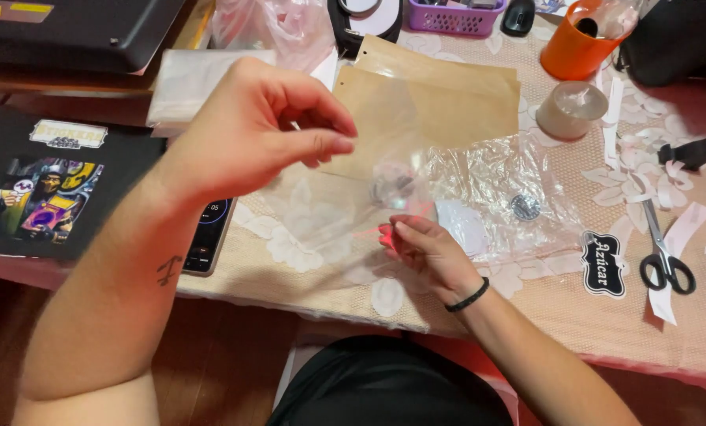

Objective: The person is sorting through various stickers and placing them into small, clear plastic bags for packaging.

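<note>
My left hand (266, 130) is raised over the table, fingertips pinched together on the upper edge of a clear plastic sleeve (329, 213). My right hand (424, 246), with a black band on its wrist, grips the sleeve's lower right corner near the table's front edge. A small round greyish piece (392, 187) shows through the sleeve between the two hands; whether it is inside or behind the sleeve is unclear. The sleeve hangs slightly above the lace-patterned tablecloth (526, 300).
Brown paper pouches (439, 95) lie behind the hands. To the right are crumpled clear film (495, 170) with a round silver piece (525, 207), a black label sticker (603, 264), scissors (666, 256), a tape roll (571, 109) and an orange cup (577, 43). A phone (208, 237) and black folder (45, 185) lie left.
</note>
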